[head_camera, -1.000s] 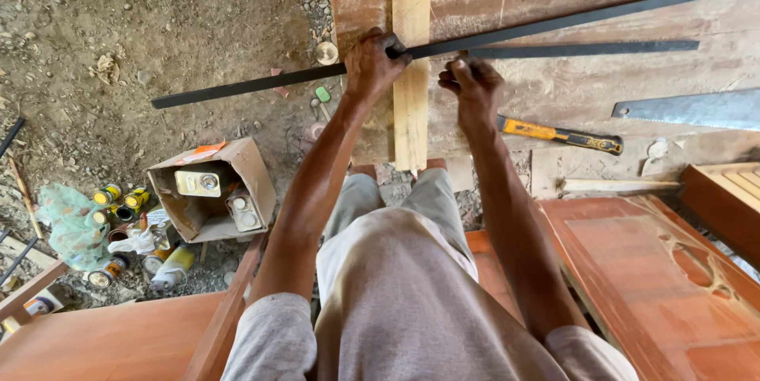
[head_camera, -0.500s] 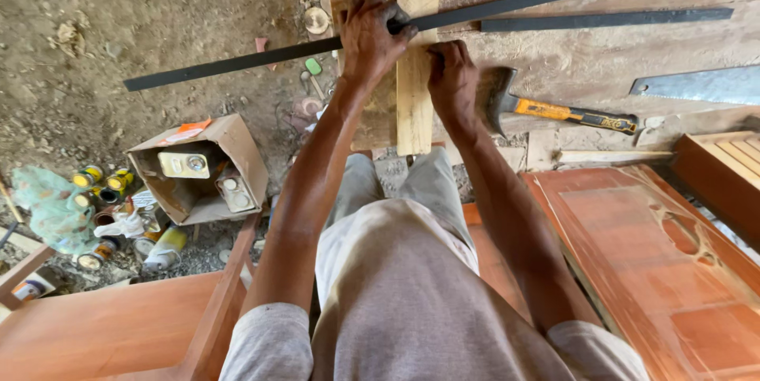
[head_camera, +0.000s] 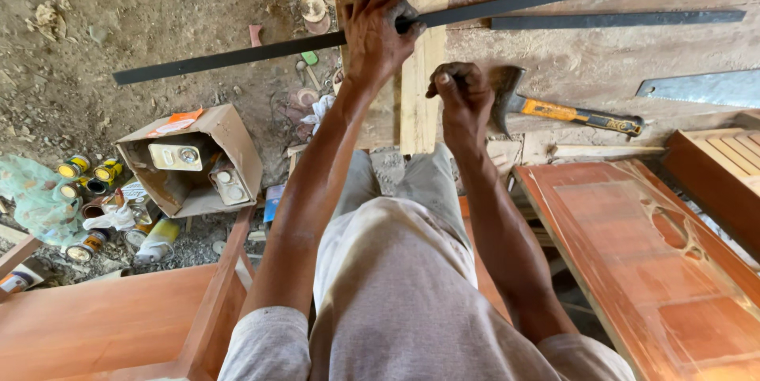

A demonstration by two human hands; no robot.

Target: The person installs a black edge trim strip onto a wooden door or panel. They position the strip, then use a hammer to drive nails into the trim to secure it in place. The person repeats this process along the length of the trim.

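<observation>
**A:** What am I looking at from my end? Nearest bit first.

**B:** Closest to me, the right hand (head_camera: 463, 100) is curled into a loose fist. I can't tell if it's got anything in it. Just right of it a claw hammer (head_camera: 554, 110) with an orange handle lies on the wooden board (head_camera: 625, 56).

**A:** And the other one?

**B:** The left hand (head_camera: 376, 36) is further out, fingers wrapped tight round a long black metal strip (head_camera: 237, 60) running off both sides of it. A pale plank (head_camera: 423, 72) sits between the hands. Down-left of the left hand there's an open cardboard box (head_camera: 190, 159) holding square cans.
</observation>
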